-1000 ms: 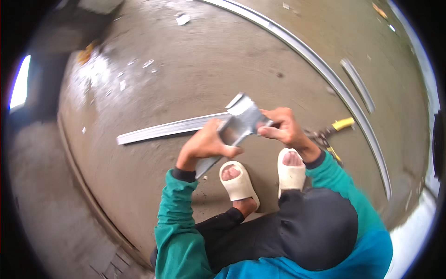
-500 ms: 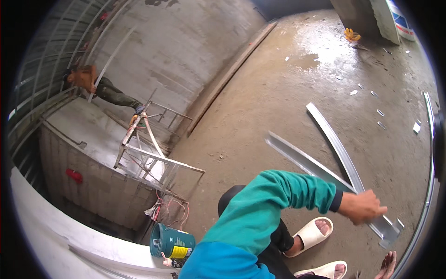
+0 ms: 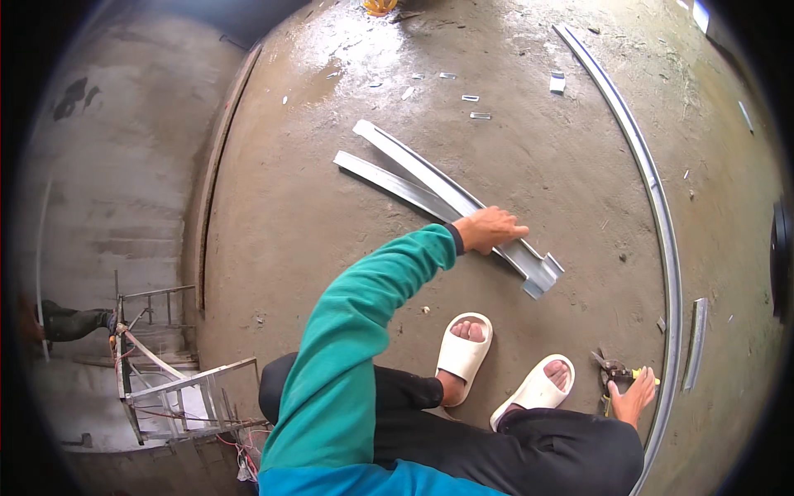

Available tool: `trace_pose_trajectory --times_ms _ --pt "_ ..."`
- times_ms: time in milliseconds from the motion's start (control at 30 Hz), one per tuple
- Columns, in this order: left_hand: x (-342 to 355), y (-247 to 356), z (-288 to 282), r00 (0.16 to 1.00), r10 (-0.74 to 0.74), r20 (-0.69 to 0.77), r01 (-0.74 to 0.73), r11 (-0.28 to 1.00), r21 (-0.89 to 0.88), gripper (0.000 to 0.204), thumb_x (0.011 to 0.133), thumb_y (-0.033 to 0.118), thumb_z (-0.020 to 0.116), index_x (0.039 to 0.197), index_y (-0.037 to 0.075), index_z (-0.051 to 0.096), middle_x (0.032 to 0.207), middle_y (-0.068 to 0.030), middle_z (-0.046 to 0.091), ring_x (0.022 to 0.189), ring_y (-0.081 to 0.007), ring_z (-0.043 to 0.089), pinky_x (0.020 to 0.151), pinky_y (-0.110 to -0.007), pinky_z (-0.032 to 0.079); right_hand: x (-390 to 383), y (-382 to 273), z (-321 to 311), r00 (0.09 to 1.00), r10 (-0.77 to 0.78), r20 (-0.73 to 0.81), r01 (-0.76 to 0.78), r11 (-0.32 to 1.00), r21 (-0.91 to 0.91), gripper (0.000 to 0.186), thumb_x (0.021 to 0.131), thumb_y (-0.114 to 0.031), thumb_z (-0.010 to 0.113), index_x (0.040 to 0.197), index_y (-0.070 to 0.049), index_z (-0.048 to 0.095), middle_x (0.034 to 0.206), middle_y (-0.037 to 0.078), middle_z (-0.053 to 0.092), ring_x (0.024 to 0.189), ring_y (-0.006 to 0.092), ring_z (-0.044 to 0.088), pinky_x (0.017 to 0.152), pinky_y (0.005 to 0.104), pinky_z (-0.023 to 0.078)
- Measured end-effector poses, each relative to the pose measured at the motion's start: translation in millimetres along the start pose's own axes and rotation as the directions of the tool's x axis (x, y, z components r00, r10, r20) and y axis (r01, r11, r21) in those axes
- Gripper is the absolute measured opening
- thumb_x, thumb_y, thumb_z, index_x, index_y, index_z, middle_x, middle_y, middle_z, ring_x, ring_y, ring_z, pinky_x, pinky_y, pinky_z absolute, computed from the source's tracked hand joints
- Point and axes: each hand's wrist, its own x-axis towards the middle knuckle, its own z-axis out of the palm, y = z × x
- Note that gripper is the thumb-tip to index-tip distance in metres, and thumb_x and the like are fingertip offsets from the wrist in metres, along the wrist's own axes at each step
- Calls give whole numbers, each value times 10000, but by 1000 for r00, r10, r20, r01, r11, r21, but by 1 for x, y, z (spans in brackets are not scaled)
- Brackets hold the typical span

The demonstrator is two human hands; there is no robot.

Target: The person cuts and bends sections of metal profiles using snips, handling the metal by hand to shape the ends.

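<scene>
My left hand (image 3: 491, 230) is closed over a silvery metal channel (image 3: 422, 168), near its cut end where a flap of metal is bent out. A second metal channel (image 3: 389, 183) lies crossed beneath it on the floor, partly covered by my hand and the first one. At the lower right, my right hand (image 3: 633, 398) has its thumb and fingers around the yellow handles of tin snips (image 3: 613, 369), whose dark jaws point away from me. The snips are low, close to the floor; whether they touch it I cannot tell.
A long metal channel (image 3: 657, 194) runs along my right, with a short strip (image 3: 695, 343) beside it. Small metal offcuts (image 3: 480, 116) litter the wet concrete ahead. Leftward stand a metal scaffold frame (image 3: 194, 382) and a person's leg (image 3: 78, 322); a timber plank (image 3: 217, 165) edges the wall.
The view has swung to the right. My left hand stays on the channel. My right hand, earlier showing only fingers at the lower edge, is now on the tin snips.
</scene>
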Motion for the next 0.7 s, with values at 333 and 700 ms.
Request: trace_pose_trajectory --times_ms 333,700 --pt "-21 -6 66 982 -128 -142 151 974 167 217 769 113 679 968 155 601 955 -93 585 969 -266 596 820 -373 474 -2 17 -34 960 -109 257 133 988 -78 1383 364 -331 941 1484 -15 193 1521 196 248 1443 353 182 1159 530 136" --pt "-51 -2 15 726 -603 -331 466 785 -407 486 734 18 653 1206 80 552 1187 -165 553 1099 -339 553 938 -426 451 5 8 -30 934 -127 335 195 965 -177 1496 342 -551 894 1494 18 127 1530 229 211 1446 394 140 1147 555 136"
